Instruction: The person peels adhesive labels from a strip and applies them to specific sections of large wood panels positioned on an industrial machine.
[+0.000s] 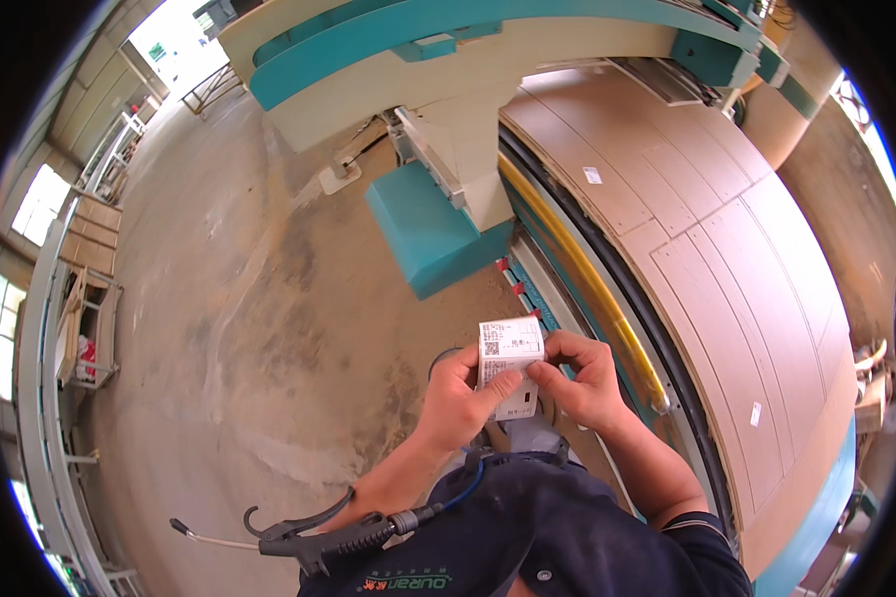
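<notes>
Between my two hands, in front of my body, is a strip of white printed labels (511,343) with a square code on it. My left hand (460,398) grips its left side, the thumb lying across the front. My right hand (579,376) pinches the right edge between thumb and bent fingers. The lower part of the strip is partly covered by my thumbs. A black air blow gun (343,542) with a thin metal nozzle and a blue hose hangs over my left forearm and shirt front; neither hand holds it.
On my right, a large machine bed carries brown panels (707,259) with cut lines and a small white label (592,175). A yellow rail (592,289) runs along its near edge. The teal and cream gantry (448,70) spans ahead, with a teal box (428,229) below. Shelving (90,318) lines the left wall.
</notes>
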Motion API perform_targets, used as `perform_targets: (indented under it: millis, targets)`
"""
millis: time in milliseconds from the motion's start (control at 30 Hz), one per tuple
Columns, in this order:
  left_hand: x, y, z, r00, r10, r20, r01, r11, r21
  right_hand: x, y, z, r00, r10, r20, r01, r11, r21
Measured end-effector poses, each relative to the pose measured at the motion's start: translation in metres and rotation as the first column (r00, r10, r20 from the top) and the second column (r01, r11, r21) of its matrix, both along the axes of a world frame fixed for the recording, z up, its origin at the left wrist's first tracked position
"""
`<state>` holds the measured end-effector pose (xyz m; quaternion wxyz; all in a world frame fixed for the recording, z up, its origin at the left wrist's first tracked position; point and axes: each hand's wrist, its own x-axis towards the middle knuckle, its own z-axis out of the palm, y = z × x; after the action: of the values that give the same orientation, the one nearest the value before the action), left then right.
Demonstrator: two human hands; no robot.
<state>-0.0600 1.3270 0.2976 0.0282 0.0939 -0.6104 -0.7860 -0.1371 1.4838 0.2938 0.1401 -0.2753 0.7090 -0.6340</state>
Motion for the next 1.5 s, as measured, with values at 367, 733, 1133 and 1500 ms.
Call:
perform_targets:
  millis: [367, 733, 1133, 1500]
  targets:
    - [0.034, 0.087, 0.008, 1.000, 0.007, 0.002, -0.007, 1.000, 0.000, 0.049, 0.109, -0.004, 0.989, -0.105, 0.107, 0.121, 0.980, -0.157]
    - [0.017, 0.263, 0.016, 0.981, -0.186, 0.056, 0.189, 0.981, -0.047, 0.079, 0.280, 0.002, 0.960, -0.275, 0.059, 0.280, 0.954, -0.109]
    - [0.026, 0.328, 0.028, 0.893, -0.448, -0.037, 0.448, 0.894, 0.003, 0.101, 0.344, 0.001, 0.897, -0.422, 0.135, 0.443, 0.860, -0.253]
    - [0.046, 0.325, 0.029, 0.930, -0.368, -0.017, 0.368, 0.930, 0.002, 0.116, 0.346, 0.005, 0.923, -0.368, 0.117, 0.384, 0.903, -0.194]
